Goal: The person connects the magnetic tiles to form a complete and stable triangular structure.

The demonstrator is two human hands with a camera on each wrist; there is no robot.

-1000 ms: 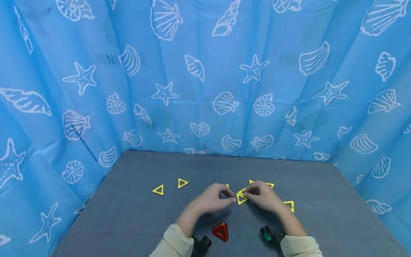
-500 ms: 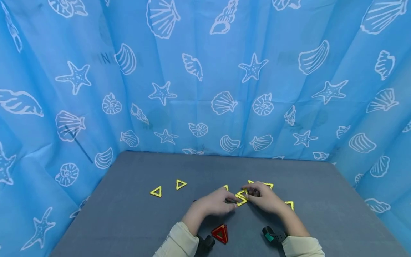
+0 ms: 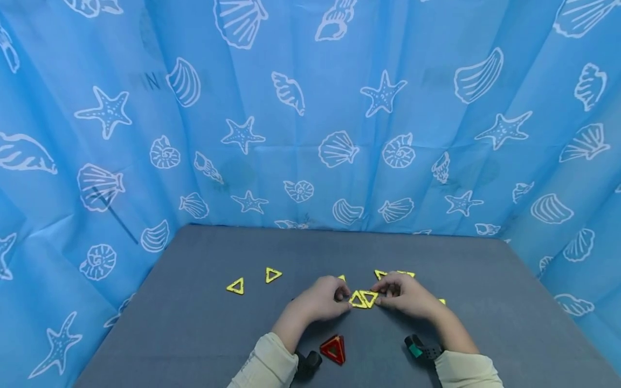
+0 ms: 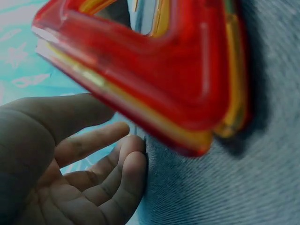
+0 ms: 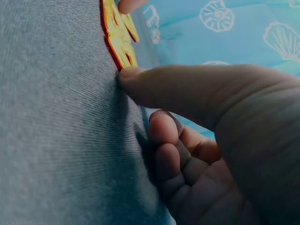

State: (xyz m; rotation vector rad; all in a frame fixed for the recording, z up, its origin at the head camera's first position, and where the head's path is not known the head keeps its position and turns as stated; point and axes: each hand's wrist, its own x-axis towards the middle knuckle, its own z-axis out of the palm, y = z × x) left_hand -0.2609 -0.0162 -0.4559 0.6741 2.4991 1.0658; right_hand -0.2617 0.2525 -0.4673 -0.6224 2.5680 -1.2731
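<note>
Two yellow triangular magnetic tiles lie edge to edge between the hands in the head view, one pointing up and one pointing down. My left hand (image 3: 317, 302) pinches the corner of the left yellow tile (image 3: 357, 305) between thumb and index finger. From the other side, my right hand (image 3: 407, 295) grips the edge of the right yellow tile (image 3: 372, 293). In the right wrist view the thumb (image 5: 159, 84) presses against the end of the yellow pair (image 5: 119, 40); its index fingertip is hidden behind the thumb.
Two yellow triangles (image 3: 235, 286) (image 3: 273, 275) lie left on the grey table (image 3: 208, 334). More yellow tiles (image 3: 406, 274) show partly behind the right hand. A stack of red and orange triangles (image 3: 333, 349) sits between the wrists, near the black wrist cameras (image 3: 421, 349).
The two yellow tiles have turned from a slanted, zigzag arrangement to lying side by side in a row. Both hands have shifted slightly apart, one at each end of the pair.
</note>
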